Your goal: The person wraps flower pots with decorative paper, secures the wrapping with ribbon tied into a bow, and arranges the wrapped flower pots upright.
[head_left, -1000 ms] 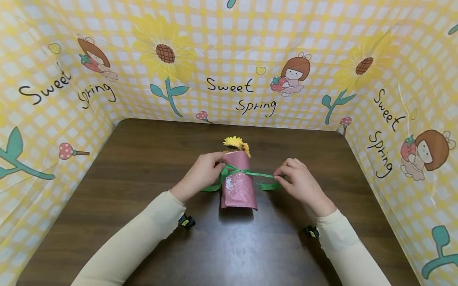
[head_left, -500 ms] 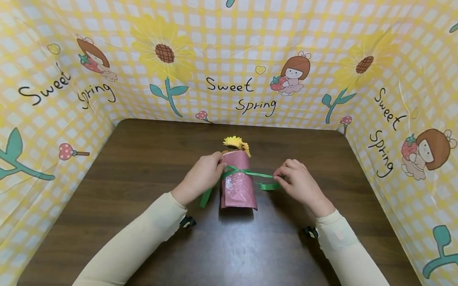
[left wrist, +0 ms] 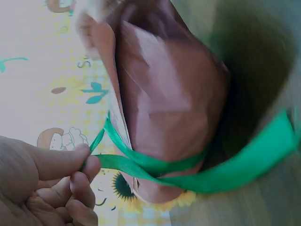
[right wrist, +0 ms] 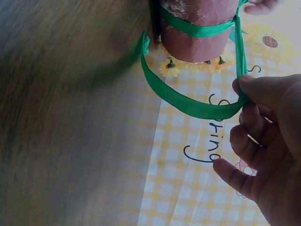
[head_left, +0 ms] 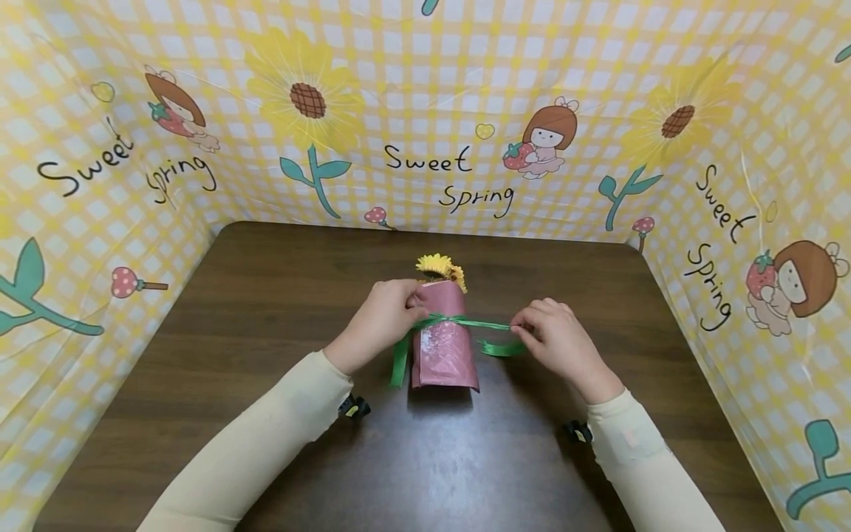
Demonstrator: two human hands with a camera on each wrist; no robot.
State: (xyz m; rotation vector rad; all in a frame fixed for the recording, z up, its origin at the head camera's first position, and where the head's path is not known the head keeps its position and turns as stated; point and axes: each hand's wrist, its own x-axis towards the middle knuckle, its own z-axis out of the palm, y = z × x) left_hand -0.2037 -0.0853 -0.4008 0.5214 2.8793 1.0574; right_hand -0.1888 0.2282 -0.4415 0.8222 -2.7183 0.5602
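Observation:
A bouquet in pink wrapping paper (head_left: 444,358) lies on the table, yellow flowers (head_left: 433,264) showing at its far end. Green ribbon (head_left: 488,324) circles the wrap and crosses on top. My left hand (head_left: 380,318) pinches the ribbon between thumb and forefinger at the bouquet's left side; in the left wrist view a loose ribbon tail (left wrist: 244,169) trails from the wrap. To the right, my right hand (head_left: 558,338) pinches the other end between thumb and finger, holding it out from the bouquet. Its tail (right wrist: 188,104) curves away below those fingers in the right wrist view.
The dark wooden table (head_left: 319,458) is bordered at the back and sides by a yellow checked cloth (head_left: 425,96) printed with flowers and figures. Dark wrist cameras (head_left: 354,406) sit under both sleeves.
The left ribbon tail has swung down and in, now hanging nearer the bouquet. My left hand has shifted slightly right, closer over the crossing. My right hand stays nearly still.

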